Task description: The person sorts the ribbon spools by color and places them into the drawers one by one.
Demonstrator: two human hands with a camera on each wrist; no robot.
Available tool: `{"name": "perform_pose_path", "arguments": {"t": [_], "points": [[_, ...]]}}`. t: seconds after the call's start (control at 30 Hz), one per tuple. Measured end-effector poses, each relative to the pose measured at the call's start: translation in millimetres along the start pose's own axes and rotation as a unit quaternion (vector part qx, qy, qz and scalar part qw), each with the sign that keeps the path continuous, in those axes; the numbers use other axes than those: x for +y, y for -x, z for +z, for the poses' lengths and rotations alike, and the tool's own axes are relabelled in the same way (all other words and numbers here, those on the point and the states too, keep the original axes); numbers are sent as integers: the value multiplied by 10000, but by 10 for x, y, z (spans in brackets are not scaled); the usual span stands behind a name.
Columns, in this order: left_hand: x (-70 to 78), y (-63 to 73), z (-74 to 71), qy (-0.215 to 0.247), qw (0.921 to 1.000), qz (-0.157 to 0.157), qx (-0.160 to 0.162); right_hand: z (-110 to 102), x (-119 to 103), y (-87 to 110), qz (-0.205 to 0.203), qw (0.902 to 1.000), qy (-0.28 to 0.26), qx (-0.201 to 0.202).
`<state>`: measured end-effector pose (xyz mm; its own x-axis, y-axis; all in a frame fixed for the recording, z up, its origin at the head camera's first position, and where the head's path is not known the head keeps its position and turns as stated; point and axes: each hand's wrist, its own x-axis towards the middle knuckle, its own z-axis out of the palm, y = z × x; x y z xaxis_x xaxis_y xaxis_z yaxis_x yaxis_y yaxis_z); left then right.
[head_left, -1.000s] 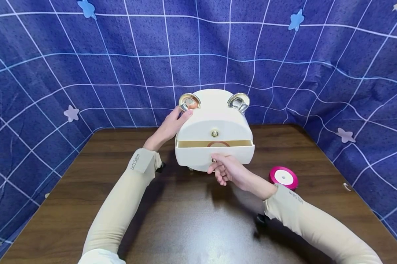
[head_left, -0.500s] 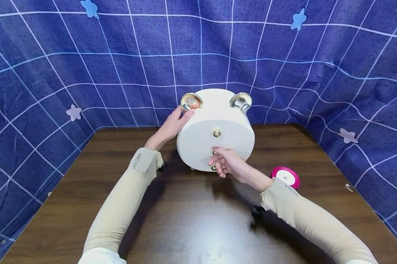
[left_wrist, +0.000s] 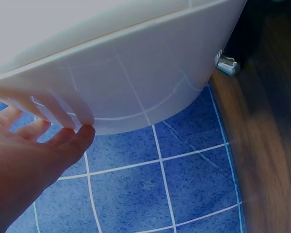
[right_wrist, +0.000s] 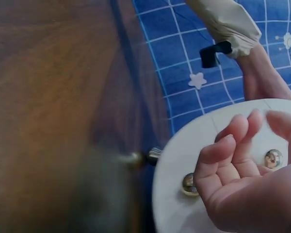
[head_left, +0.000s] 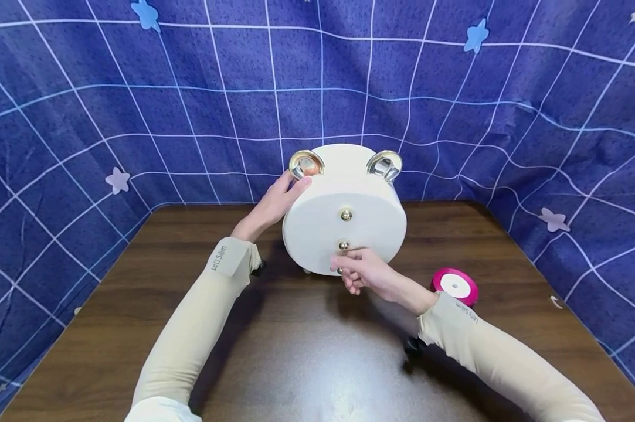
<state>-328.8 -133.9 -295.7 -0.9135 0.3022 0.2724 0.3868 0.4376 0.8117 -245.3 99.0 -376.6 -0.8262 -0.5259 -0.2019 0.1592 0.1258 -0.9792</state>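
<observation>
A rounded white drawer box (head_left: 317,225) with gold knobs down its front stands at the middle of the table, its drawers flush. Two shiny metal bell-shaped ears (head_left: 384,165) top it. My left hand (head_left: 271,205) lies against the box's left side under the left ear, and in the left wrist view its fingertips (left_wrist: 82,138) touch the smooth side wall. Just in front of the lower knobs is my right hand (head_left: 367,272), fingers loosely bent with nothing between them. In the right wrist view the lowest knob (right_wrist: 189,184) shows partly behind the fingers.
A spool of magenta ribbon (head_left: 456,286) lies on the brown wooden table (head_left: 275,346), right of the box and close to the right wrist. A blue cloth (head_left: 217,117) with white grid lines and stars hangs behind and at both sides.
The box's pulled-out drawer has slid back in, pushed by my right hand. That hand has since come away from the middle knob and dropped lower. The left hand stays at the side.
</observation>
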Motion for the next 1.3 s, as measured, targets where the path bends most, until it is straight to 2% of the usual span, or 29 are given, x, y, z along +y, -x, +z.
{"name": "perform_pose_path", "arguments": {"t": [0.1, 0.2, 0.3, 0.4, 0.57, 0.83, 0.97, 1.3], "points": [[-12, 10, -2, -28, 10000, 1, -2, 22, 118, 19, 332, 9994, 95, -98], [-19, 18, -4, 58, 10000, 40, -35, 36, 214, 11, 774, 9970, 76, 30], [-25, 16, 0, 181, 9998, 72, -60, 32, 279, -30, 1120, 9932, -259, 196], [-26, 17, 10, 194, 9998, 36, -30, 29, 315, -84, 1265, 9882, -831, 227], [-23, 7, 24, 123, 9999, 1, 20, 63, 328, -106, 1207, 9815, -1436, 371], [-6, -1, 45, -86, 9998, -173, 41, 109, 363, -59, 1177, 9776, -1548, 801], [-1, -2, 46, -181, 9996, -184, 81, 126, 379, -22, 1190, 9779, -1525, 798], [-2, -7, 10, -53, 9999, -82, 78, 184, 393, 99, 1142, 9802, -1523, 545]]}}
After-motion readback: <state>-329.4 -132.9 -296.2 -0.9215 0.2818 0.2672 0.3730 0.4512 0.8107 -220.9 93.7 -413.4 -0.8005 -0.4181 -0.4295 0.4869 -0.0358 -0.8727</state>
